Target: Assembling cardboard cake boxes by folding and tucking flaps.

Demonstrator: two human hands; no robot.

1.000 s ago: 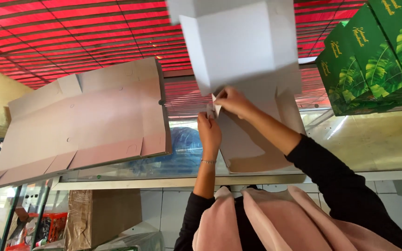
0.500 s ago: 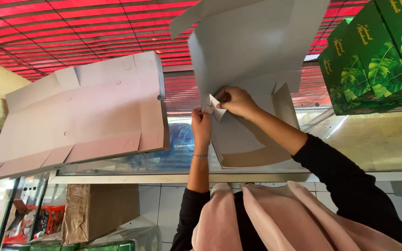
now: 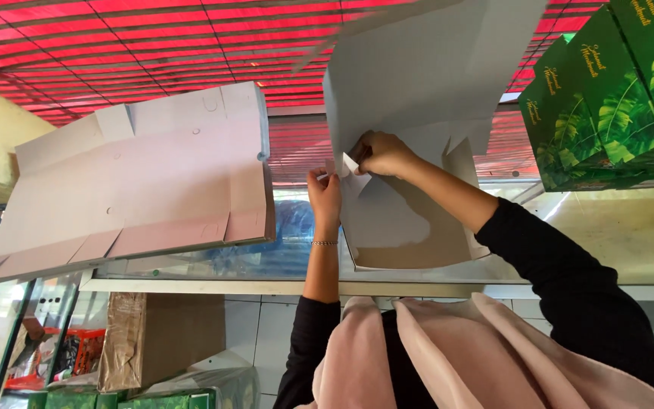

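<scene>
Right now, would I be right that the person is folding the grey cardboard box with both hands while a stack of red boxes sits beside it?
Not quite: the stacked boxes are green with a leaf print, not red, as the head view shows. Both the left hand and right hand are indeed on the grey cardboard box.

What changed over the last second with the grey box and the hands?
The grey cardboard box tilted, its upper panel swinging toward the right. Both the left hand and right hand kept pinching its small flap. The flat cardboard stack and green boxes stayed put.
</scene>
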